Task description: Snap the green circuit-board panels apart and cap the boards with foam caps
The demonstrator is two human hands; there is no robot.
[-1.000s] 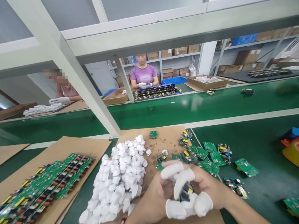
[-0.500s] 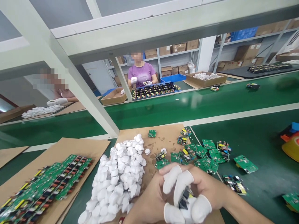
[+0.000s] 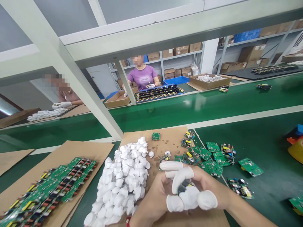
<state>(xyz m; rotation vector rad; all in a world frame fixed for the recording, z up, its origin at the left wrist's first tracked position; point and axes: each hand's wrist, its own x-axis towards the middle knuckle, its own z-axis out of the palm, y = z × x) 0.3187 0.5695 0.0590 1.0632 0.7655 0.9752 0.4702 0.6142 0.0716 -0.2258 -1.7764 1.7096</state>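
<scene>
My left hand [image 3: 159,192] and my right hand [image 3: 205,186] meet at the lower middle, white covers on their fingertips. Between them they grip a small circuit board [image 3: 184,186] with dark parts, and a white piece [image 3: 190,196] lies against its near side. The fingers hide much of the board. Left of my hands is a large pile of white pieces [image 3: 123,179] on brown cardboard [image 3: 165,138]. Loose green circuit boards [image 3: 211,167] lie just beyond and to the right of my hands.
Rows of boards [image 3: 52,186] cover cardboard at the left. A slanted metal post [image 3: 94,104] rises beyond the pile. Boards ride a green belt [image 3: 161,110]. Two people [image 3: 142,75] sit across it. A yellow and blue object [image 3: 295,148] is at the right edge.
The fingers have shifted around the held board, and the white piece now covers more of its near side. The view has shifted slightly. Across the belt, one person's hand has moved to a cardboard box.
</scene>
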